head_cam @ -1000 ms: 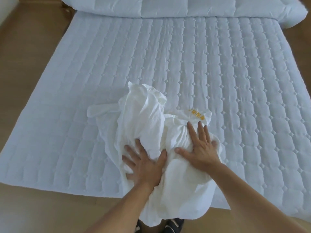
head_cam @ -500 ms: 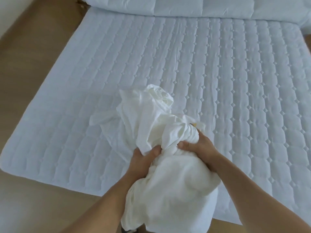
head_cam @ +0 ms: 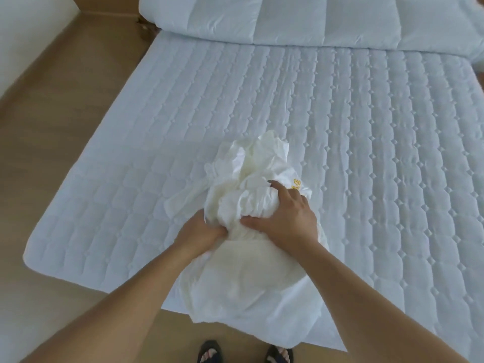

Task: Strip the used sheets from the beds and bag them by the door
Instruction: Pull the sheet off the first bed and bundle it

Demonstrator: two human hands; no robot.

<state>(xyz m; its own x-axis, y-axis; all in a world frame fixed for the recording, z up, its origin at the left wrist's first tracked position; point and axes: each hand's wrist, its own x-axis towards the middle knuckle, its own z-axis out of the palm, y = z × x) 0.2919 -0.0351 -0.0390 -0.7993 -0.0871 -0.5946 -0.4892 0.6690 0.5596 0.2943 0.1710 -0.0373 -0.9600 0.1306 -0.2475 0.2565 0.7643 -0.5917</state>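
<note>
The bundled sheet [head_cam: 246, 279] is lying at the near edge of the mattress [head_cam: 366, 153], its long axis from 12 to 6 o'clock. The left hand [head_cam: 201, 233] is gripping its waist from 9 o'clock, the right hand [head_cam: 290, 221] from 3 o'clock, fingers curled into the cloth.

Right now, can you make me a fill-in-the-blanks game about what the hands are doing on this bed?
1. The left hand and the right hand both grip a bunched white ____.
2. The stitched writing beside the right hand is ____ in colour.
3. The folded duvet lies at the ____ end of the mattress pad, away from the person.

Missing words: sheet; yellow; far.
</note>
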